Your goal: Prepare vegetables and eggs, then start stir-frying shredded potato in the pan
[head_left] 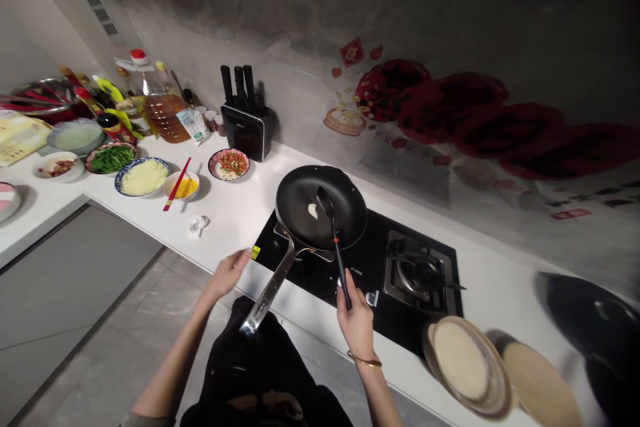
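Note:
My right hand [356, 313] grips the black handle of a cooking spoon [338, 250] with a red band. Its bowl rests in a black frying pan [300, 197], beside a small white lump [313, 211]. The pan sits on the left burner of the black gas stove [365, 267], and its long metal handle [270, 293] points toward me over the counter edge. My left hand [231, 273] is held out near the stove's front left corner, left of the pan handle. Its fingers are stretched out, with nothing visible in them.
Left of the stove stand a bowl of beaten egg [186, 188] with red chopsticks, a plate of pale shreds [145, 178], chopped greens [113, 158] and a chili-garlic dish [229, 164]. Behind are a knife block [245, 127] and an oil jug [165, 113]. Round boards [465, 360] lie right.

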`<state>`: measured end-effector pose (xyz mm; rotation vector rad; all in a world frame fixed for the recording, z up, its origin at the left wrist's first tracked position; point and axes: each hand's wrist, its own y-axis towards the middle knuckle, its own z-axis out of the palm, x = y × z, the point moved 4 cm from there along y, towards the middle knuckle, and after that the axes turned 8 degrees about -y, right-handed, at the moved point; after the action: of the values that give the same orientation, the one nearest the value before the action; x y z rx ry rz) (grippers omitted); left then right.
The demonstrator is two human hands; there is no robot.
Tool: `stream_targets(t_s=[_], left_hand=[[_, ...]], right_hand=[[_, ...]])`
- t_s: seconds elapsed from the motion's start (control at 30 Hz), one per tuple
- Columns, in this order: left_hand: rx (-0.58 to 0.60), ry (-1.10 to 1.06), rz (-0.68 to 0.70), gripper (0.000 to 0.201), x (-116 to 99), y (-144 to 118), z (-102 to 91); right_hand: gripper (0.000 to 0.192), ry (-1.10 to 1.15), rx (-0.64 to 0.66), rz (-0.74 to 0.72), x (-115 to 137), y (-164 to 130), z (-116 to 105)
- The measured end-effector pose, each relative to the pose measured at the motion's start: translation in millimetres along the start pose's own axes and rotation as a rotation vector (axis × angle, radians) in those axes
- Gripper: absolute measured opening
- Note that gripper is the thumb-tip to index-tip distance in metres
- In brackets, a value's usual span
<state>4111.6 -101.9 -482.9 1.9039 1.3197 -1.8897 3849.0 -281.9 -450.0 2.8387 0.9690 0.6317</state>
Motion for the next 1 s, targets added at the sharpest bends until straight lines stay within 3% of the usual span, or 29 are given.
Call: stream_targets(t_s=[0.13,0.23,0.57,0.83,1.0], left_hand=[[0.416,-0.248,-0.193,0.059,-8,-29,59.3],[0.551,-0.428,-0.288,0.054,-8,-40,78.9],[0.554,-0.63,-0.337,0.044,-1,-43,87.3],[0.566,-0.712,-0.419,0.05,3,-39,91.4],[0.582,-0.686,-0.445,0.053,-2,-37,90.6]], right_hand=[[0.046,0.017,0.027,0.019,4,-1,1],[0.047,0.049,0.042,0.024,4,2,-3],[0.05,-0.023,0.086,0.0,-1,8,-9],[0.049,-0.056,-0.025,0.026,26,-12,14],[0.049,-0.093,-0.058,0.081,41,-8,8]])
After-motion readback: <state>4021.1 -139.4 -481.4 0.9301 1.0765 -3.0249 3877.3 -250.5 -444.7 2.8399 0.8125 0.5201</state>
